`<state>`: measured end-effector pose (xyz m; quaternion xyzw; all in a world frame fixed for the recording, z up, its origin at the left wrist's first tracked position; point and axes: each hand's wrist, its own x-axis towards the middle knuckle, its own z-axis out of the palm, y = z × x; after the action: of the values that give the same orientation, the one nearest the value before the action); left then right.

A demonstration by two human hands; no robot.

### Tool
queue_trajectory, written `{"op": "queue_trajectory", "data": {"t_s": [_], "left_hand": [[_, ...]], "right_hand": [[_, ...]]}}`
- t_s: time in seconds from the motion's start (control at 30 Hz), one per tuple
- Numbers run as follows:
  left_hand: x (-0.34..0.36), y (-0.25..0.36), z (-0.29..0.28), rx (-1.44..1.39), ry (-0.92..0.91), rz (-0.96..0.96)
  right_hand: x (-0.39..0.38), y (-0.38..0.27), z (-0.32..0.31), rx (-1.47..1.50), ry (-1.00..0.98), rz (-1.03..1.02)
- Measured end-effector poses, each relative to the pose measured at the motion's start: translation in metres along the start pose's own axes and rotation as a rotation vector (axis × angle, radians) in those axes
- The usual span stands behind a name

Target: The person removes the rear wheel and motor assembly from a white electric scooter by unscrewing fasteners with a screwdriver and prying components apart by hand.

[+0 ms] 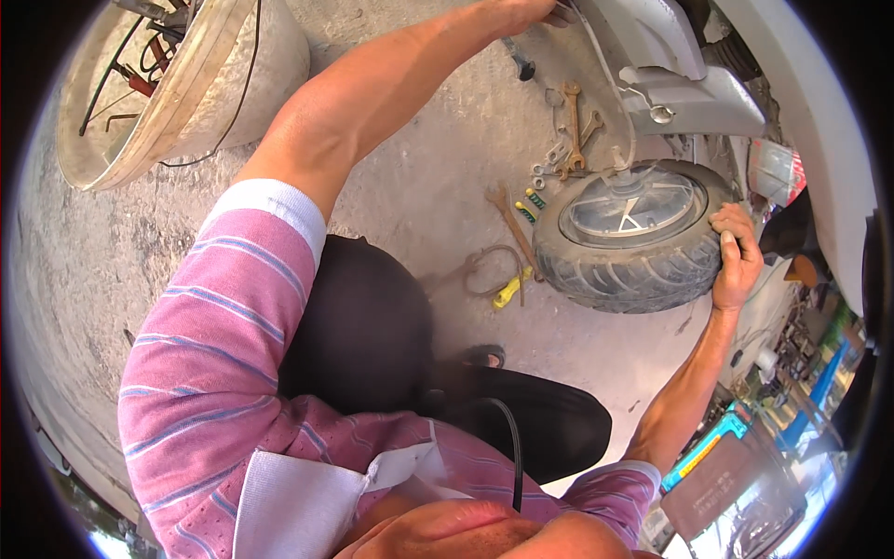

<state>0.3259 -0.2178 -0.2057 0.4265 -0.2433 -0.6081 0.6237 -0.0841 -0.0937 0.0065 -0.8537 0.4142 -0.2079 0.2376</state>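
Observation:
A scooter-type wheel (633, 275) with a thick treaded black tyre and a dark hub lies tilted on the ground, its cable leading up toward grey bodywork (670, 93). My right hand (736, 250) is closed on the right side of the tyre, fingers curled over its edge. At the top edge of the view my left hand (526, 9) reaches up beside the bodywork. Most of its fingers are cut off or in shadow, so what it touches is hidden. Left of the wheel lie several open-end wrenches (574, 130) and a yellow-handled screwdriver (508, 291).
A dirty white bucket (270, 74) holding tools and cables stands at the upper left. A rusty wrench (512, 228) and a bent loop of wire lie by the tyre. Past my right arm are a brown box (736, 494), a turquoise package (705, 449) and assorted clutter.

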Motion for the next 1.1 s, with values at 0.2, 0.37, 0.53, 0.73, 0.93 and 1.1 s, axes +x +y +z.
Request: {"op": "queue_trajectory", "data": {"t_s": [0.2,0.37,0.53,0.73,0.93,1.1], "left_hand": [[0.012,-0.012,0.002,-0.051,-0.053,0.015],[0.004,-0.006,-0.003,0.058,-0.062,-0.029],[-0.009,0.003,0.001,0.081,-0.097,-0.054],[-0.075,-0.008,0.033,0.576,-0.144,-0.242],[-0.214,0.027,0.155,0.965,-0.64,-0.045],[-0.226,0.005,0.184,0.909,-0.697,0.395]], "right_hand": [[-0.013,0.042,-0.016,0.145,0.078,0.055],[-0.005,0.042,-0.013,0.187,0.071,0.031],[-0.012,0.037,-0.012,0.226,0.121,0.007],[-0.012,0.057,-0.009,0.282,0.137,0.021],[-0.001,0.006,0.02,0.211,0.346,0.108],[0.015,-0.024,0.04,0.223,0.439,0.074]]}}
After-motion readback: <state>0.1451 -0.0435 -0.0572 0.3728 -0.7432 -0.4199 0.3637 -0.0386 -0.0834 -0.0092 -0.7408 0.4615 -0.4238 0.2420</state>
